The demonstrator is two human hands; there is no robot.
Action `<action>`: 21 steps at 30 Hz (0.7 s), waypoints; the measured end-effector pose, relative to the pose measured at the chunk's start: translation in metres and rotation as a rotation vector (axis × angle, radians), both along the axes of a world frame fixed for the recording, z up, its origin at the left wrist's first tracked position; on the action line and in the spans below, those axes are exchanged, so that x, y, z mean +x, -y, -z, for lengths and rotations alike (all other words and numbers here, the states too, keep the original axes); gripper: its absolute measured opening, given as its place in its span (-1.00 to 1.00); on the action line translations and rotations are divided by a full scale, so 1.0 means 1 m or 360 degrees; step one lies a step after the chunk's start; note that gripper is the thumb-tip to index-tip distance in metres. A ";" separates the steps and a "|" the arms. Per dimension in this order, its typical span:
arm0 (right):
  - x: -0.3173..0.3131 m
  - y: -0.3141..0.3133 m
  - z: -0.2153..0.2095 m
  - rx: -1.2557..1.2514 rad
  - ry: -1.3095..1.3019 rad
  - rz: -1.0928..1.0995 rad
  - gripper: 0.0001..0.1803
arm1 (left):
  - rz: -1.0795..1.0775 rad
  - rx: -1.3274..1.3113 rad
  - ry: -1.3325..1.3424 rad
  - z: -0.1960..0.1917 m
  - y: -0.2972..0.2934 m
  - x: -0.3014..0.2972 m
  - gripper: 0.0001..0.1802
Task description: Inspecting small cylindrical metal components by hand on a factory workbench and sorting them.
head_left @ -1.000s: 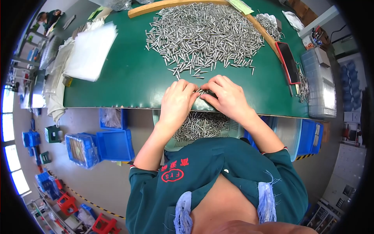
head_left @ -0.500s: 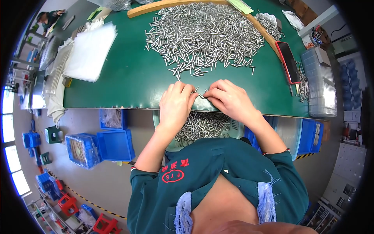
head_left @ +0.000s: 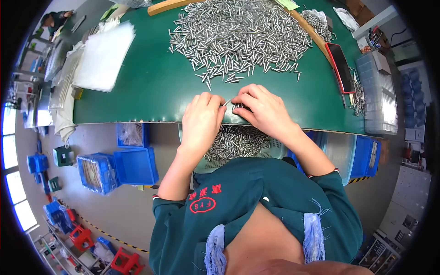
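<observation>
A big heap of small silvery metal pins [head_left: 243, 39] lies on the green tabletop [head_left: 151, 87]. Close to the table's front edge, my left hand [head_left: 201, 121] pinches one metal pin [head_left: 227, 102] between thumb and forefinger, its tip pointing up and right. Just beside it, my right hand [head_left: 266, 110] is closed, fingers curled over a few more pins [head_left: 238, 107] at the tabletop; the fingers partly hide them. Below the edge, in front of my body, a pale green bin [head_left: 277, 150] holds many similar pins.
A wooden strip [head_left: 172, 6] borders the heap. White sheets [head_left: 103, 57] lie at left. To the right are a red-framed dark phone-like device [head_left: 340, 68], loose pins and clear plastic boxes [head_left: 376, 94]. Blue crates [head_left: 135, 167] stand on the floor at left.
My right hand has shifted slightly left and up, and more pins now show under its fingers. My left hand has moved slightly left, still pinching a pin. The whole view has shifted a little.
</observation>
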State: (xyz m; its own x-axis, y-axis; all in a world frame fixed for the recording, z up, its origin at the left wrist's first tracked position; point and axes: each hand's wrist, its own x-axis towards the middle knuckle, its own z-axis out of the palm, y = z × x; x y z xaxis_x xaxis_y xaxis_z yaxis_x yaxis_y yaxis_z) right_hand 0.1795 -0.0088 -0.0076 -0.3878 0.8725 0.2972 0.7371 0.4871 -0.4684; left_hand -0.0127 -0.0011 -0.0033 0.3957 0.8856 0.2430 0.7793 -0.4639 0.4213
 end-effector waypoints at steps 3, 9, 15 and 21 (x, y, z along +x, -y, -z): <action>0.004 0.002 -0.002 -0.0057 0.0041 -0.0044 -0.67 | 0.0043 -0.0032 0.0049 0.002 0.001 0.003 -0.84; 0.013 0.006 -0.010 -0.0236 -0.0064 0.0032 -0.56 | 0.0096 -0.0054 0.0124 0.000 0.008 0.004 -0.85; 0.013 -0.001 -0.013 -0.0002 0.0114 -0.0070 -0.63 | 0.0144 -0.0052 0.0267 -0.009 0.018 0.003 -0.83; 0.015 -0.002 -0.006 0.0145 0.0122 -0.0081 -0.79 | 0.0453 -0.2031 0.1313 0.021 0.031 -0.007 -0.68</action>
State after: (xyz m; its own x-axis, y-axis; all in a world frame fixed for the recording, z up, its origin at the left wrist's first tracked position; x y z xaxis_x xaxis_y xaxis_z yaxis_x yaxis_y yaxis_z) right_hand 0.1946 -0.0065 -0.0018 -0.4556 0.8219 0.3420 0.7423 0.5628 -0.3636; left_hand -0.0200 -0.0318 -0.0244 0.7225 0.5891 -0.3619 0.0901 0.4388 0.8941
